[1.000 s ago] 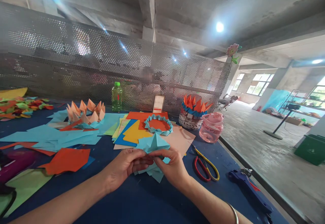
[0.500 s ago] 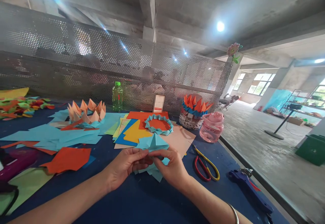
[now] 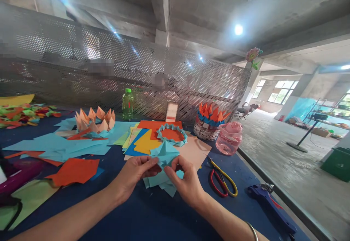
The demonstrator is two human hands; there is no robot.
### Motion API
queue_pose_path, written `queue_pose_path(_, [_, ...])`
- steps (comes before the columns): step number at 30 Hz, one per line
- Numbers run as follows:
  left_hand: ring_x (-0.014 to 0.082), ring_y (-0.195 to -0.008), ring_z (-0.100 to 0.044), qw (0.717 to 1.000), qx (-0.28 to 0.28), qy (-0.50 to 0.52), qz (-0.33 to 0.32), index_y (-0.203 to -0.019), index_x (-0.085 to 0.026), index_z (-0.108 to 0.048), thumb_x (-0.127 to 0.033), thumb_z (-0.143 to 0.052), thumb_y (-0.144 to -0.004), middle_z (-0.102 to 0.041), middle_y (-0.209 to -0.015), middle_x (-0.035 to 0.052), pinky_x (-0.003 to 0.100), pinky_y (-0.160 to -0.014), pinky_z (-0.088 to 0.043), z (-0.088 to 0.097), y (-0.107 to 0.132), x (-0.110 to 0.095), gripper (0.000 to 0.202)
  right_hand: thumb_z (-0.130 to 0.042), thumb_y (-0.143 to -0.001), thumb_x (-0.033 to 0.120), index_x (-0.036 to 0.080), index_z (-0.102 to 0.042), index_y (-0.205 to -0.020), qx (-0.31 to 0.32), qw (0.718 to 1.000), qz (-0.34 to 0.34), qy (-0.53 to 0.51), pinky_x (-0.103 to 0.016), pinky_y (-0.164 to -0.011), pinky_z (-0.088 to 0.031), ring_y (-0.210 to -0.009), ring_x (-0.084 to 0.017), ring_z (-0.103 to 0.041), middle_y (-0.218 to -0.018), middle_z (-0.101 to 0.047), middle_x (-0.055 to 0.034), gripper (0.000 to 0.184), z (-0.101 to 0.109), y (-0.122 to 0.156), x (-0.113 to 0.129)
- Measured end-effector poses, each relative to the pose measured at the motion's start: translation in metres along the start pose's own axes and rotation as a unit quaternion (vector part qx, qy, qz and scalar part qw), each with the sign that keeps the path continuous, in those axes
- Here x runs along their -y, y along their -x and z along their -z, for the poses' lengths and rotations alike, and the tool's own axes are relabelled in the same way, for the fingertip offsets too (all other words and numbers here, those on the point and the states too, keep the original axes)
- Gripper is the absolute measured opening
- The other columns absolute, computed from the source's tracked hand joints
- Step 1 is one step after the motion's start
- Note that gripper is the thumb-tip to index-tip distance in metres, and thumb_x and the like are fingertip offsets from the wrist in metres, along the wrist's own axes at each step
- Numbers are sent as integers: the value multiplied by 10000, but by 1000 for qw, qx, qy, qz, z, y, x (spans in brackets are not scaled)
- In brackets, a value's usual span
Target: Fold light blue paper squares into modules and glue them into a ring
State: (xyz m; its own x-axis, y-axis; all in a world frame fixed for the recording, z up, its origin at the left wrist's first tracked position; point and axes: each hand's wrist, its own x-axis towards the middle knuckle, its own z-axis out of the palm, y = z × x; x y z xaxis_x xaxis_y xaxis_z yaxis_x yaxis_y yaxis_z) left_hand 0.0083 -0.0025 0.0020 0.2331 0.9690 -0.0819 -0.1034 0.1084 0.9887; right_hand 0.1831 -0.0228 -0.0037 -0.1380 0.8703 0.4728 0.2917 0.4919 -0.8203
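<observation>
A light blue folded paper piece, with a raised pointed ridge, is held above the table between my two hands. My left hand pinches its left side between thumb and fingers. On the lower right edge, the thumb and curled fingers of my right hand grip the same paper. Beneath lie loose light blue paper sheets, partly covered by the hands. Just behind sits a ring of folded blue paper on orange paper.
Red-and-yellow-handled scissors, a blue-handled tool and a pink bottle lie or stand to the right. A peach paper crown and blue sheets are left. A green bottle stands before the perforated metal screen.
My right hand has shifted its grip slightly down and away from my left. The folded blue paper has tilted, showing more of its lower part.
</observation>
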Motion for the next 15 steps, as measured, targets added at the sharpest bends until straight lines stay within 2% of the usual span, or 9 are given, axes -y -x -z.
queue_pose_path(2, [193,-755,-635,1000,-16,-16,-9,-684,-155,-711,-435,-700,-686,-704,-713,62,283,-759,-481,-2,1,-2,281,-618,-778,352,190,-447,-732,-36,994,-40,-91,-188,-526,-378,-568,-79,-426,-615,-428,60,239,-2,-2,-6])
queue_pose_path(4, [196,-750,-637,999,-25,-30,-19,-676,-162,-710,-442,-703,-677,-703,-703,56,281,-754,-484,-4,2,-4,279,-633,-759,417,207,-441,-875,-65,977,-87,-184,-189,-522,-411,-568,-84,-450,-641,-447,65,307,-4,-5,-10])
queue_pose_path(5, [196,-743,-637,999,-26,-39,-24,-670,-166,-708,-444,-703,-673,-702,-697,52,279,-746,-484,-5,3,-4,279,-639,-748,448,211,-444,-947,-69,967,-115,-216,-198,-531,-431,-580,-91,-473,-661,-473,59,366,-4,-6,-11])
queue_pose_path(7, [193,-719,-632,997,-25,-58,-35,-650,-172,-701,-448,-700,-667,-694,-673,42,272,-720,-483,-7,4,-5,277,-640,-730,498,197,-484,-1013,-38,953,-168,-248,-214,-546,-453,-616,-110,-520,-702,-531,28,441,-5,-7,-10])
queue_pose_path(9, [186,-681,-617,996,-22,-77,-46,-624,-178,-692,-448,-696,-662,-675,-634,25,260,-680,-477,-9,5,-5,272,-633,-725,523,167,-570,-936,21,950,-193,-246,-215,-547,-443,-623,-118,-538,-717,-575,-1,419,-6,-6,-6])
queue_pose_path(11, [176,-649,-597,994,-17,-92,-58,-598,-184,-680,-449,-693,-659,-649,-596,7,247,-645,-465,-10,6,-5,272,-628,-730,518,149,-633,-820,62,955,-183,-225,-211,-544,-420,-596,-111,-529,-685,-600,-7,380,-7,-5,-1])
queue_pose_path(15, [172,-648,-584,993,4,-103,-65,-602,-184,-683,-456,-675,-670,-637,-590,2,238,-639,-456,-12,9,-6,280,-642,-728,464,152,-661,-710,45,973,-140,-180,-209,-533,-393,-572,-108,-515,-634,-613,4,312,-10,-4,0])
